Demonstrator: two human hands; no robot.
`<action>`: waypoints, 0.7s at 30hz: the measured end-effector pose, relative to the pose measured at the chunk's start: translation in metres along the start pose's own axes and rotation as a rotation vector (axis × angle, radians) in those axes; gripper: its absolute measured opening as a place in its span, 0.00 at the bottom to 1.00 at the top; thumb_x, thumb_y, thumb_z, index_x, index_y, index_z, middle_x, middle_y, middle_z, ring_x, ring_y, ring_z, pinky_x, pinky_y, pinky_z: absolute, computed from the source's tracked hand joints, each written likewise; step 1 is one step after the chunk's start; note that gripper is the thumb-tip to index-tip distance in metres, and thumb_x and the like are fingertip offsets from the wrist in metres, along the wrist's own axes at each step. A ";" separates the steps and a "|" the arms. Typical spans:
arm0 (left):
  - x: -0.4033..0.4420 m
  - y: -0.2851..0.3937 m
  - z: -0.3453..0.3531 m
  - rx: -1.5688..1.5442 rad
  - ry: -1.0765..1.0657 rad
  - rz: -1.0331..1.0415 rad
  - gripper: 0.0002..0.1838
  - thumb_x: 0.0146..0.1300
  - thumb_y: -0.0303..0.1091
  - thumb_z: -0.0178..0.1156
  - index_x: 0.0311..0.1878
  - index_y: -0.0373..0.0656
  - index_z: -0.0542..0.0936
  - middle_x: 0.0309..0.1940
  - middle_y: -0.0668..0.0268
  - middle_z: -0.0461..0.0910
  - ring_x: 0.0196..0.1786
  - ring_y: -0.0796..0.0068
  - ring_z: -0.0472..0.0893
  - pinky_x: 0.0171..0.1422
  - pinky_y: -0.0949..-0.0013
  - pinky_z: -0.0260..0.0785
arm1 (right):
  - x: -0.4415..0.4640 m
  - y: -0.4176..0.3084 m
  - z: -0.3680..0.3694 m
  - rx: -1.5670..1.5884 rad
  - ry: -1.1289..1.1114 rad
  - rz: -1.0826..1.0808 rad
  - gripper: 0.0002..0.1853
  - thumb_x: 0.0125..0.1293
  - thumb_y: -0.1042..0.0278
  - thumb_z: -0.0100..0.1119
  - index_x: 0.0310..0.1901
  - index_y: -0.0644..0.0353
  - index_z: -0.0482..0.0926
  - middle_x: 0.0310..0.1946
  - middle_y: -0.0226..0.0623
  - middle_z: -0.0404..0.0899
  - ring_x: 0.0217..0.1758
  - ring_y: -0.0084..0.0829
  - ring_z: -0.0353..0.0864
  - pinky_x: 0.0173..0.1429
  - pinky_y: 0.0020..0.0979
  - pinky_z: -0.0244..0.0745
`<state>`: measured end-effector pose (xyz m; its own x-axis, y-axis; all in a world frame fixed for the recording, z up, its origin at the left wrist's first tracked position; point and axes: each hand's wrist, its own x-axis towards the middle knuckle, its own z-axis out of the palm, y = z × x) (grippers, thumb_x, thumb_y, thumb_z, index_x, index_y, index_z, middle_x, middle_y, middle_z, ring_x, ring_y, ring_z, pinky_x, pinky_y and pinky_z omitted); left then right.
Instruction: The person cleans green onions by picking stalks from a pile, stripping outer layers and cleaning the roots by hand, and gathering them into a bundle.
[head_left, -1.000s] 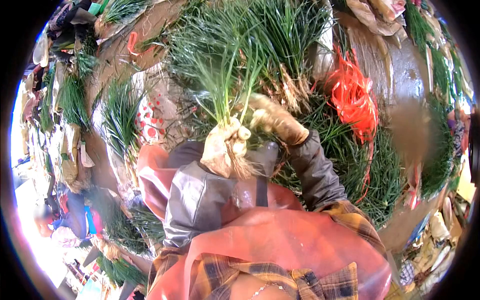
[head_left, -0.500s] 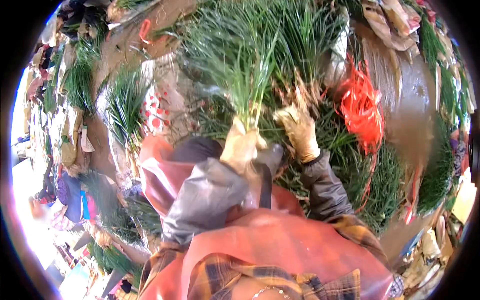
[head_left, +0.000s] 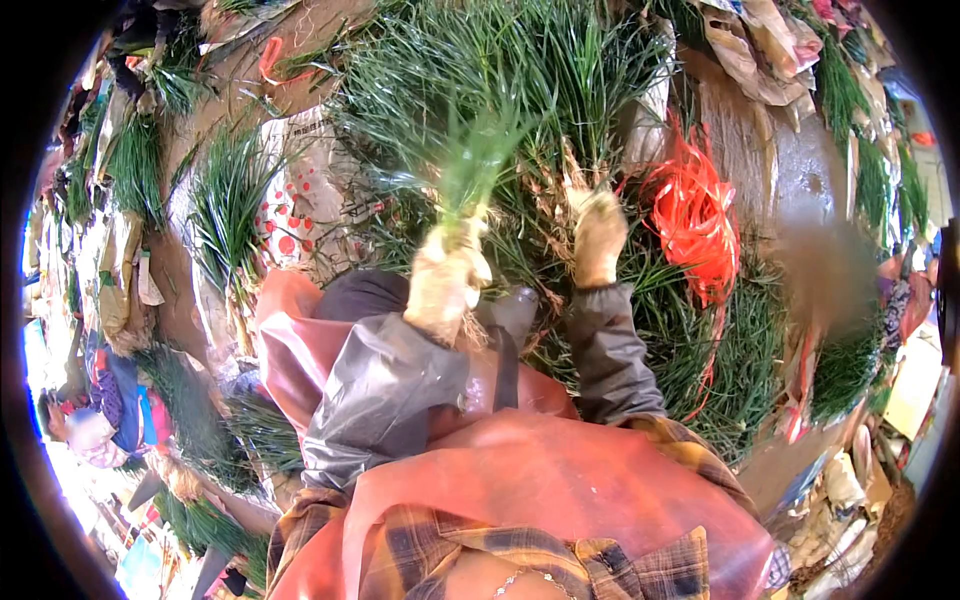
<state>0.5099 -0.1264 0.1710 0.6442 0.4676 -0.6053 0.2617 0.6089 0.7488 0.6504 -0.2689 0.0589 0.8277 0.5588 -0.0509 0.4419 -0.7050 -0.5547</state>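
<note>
My left hand [head_left: 446, 280], in a pale, dirty glove, is closed around the root end of a small bunch of grass-like green plants [head_left: 470, 185]. The bunch's leaves point up and away and are smeared by motion. My right hand [head_left: 600, 238], gloved too, is at the pale root ends of a large heap of the same long-leaved plants [head_left: 500, 60]. Its fingers look closed on a few of these stems, though the fingertips are partly hidden.
A tangle of red plastic strapping [head_left: 695, 225] lies right of my right hand. Further plants [head_left: 735, 350] lie below it. At the left are a white sack with red dots [head_left: 295, 215] and another plant bundle [head_left: 228, 205]. A person [head_left: 110, 425] shows at the far left.
My left hand has moved slightly left with its bunch, which is now tilted and blurred. My right hand has gone from spread fingers to closed at the heap's root ends.
</note>
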 end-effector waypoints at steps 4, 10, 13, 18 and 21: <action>0.002 0.010 -0.014 -0.558 0.000 0.155 0.16 0.69 0.34 0.52 0.56 0.36 0.69 0.19 0.72 0.67 0.21 0.82 0.68 0.22 0.78 0.61 | -0.040 0.029 0.012 -0.148 -0.550 0.026 0.24 0.62 0.47 0.56 0.51 0.56 0.72 0.49 0.41 0.77 0.49 0.40 0.77 0.52 0.32 0.74; -0.008 0.020 -0.002 -0.520 -0.259 -0.141 0.24 0.65 0.32 0.53 0.63 0.35 0.64 0.35 0.63 0.79 0.44 0.68 0.79 0.58 0.58 0.72 | 0.049 0.060 0.054 -0.318 0.096 0.115 0.10 0.59 0.56 0.56 0.34 0.53 0.77 0.31 0.35 0.80 0.30 0.36 0.79 0.37 0.36 0.75; 0.003 0.009 0.000 -0.403 -0.078 -0.151 0.22 0.69 0.36 0.50 0.62 0.37 0.67 0.53 0.57 0.76 0.51 0.64 0.78 0.57 0.64 0.71 | 0.033 -0.014 0.015 -0.194 0.274 -0.071 0.11 0.62 0.55 0.54 0.28 0.51 0.75 0.21 0.31 0.73 0.22 0.33 0.73 0.29 0.36 0.69; 0.024 -0.017 -0.013 -0.184 -0.079 -0.162 0.17 0.68 0.32 0.48 0.56 0.35 0.71 0.44 0.58 0.80 0.46 0.68 0.80 0.49 0.68 0.74 | -0.026 -0.091 -0.029 0.615 -0.069 -0.589 0.10 0.67 0.64 0.53 0.31 0.61 0.76 0.20 0.31 0.73 0.21 0.26 0.72 0.30 0.29 0.72; 0.009 0.005 -0.002 -0.205 0.051 -0.302 0.15 0.69 0.35 0.49 0.53 0.37 0.73 0.33 0.65 0.79 0.37 0.72 0.79 0.38 0.69 0.74 | -0.015 -0.090 -0.034 0.897 -0.082 0.051 0.10 0.65 0.67 0.54 0.42 0.65 0.77 0.31 0.37 0.78 0.30 0.24 0.76 0.36 0.28 0.74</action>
<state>0.5157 -0.1177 0.1691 0.5216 0.2756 -0.8075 0.2819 0.8376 0.4679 0.6094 -0.2285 0.1379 0.7967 0.5896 -0.1330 -0.0588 -0.1434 -0.9879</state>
